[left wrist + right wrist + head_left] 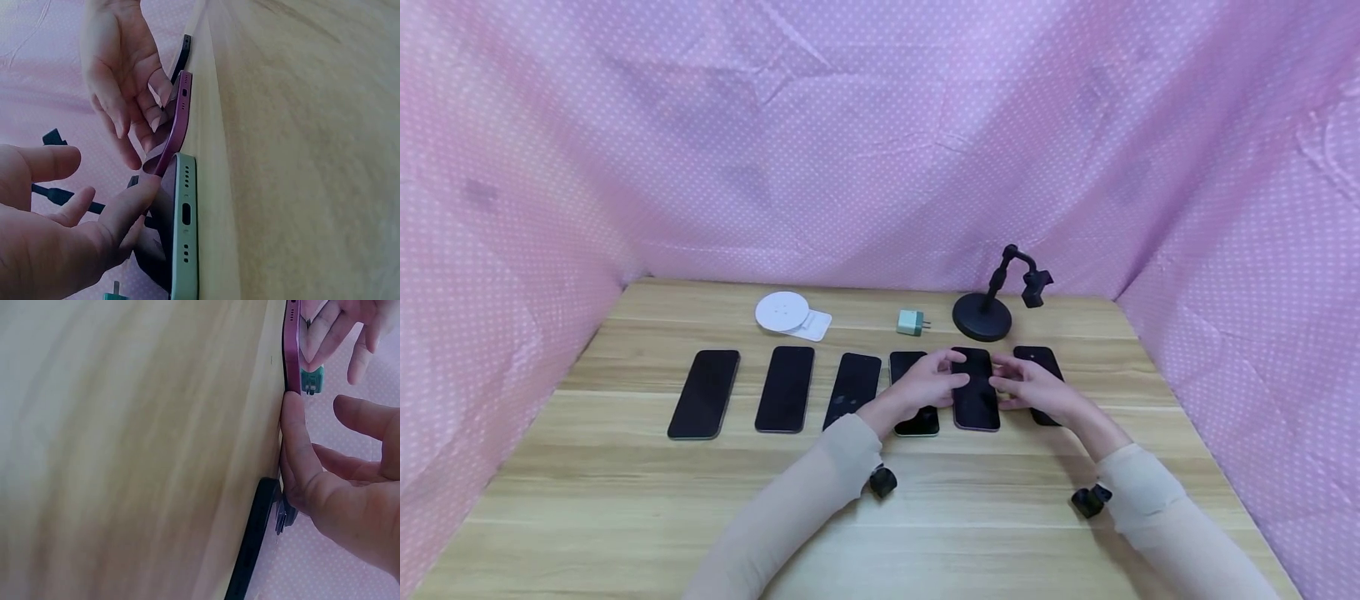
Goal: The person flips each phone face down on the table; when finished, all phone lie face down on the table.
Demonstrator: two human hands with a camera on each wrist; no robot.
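A dark-screened phone (976,410) with a purplish-pink frame (180,122) lies flat on the table, fifth from the left in a row. My left hand (923,383) reaches over the fourth phone (917,426), which has a pale green edge (185,231), and its fingertips are at the pink phone's left side. From the other side, my right hand (1036,389) has its fingertips at the pink phone's right edge, with thumb and fingers spread apart. Partly under the right hand's outline lies a black phone (1038,357). Neither hand curls round a phone.
Three more phones lie to the left: the leftmost (703,394), the second (785,389) and the third (855,385). Behind the row are a white round disc (782,311) with a flat tab, a green charger plug (911,322) and a black stand (982,317). Pink dotted cloth (880,167) surrounds the table.
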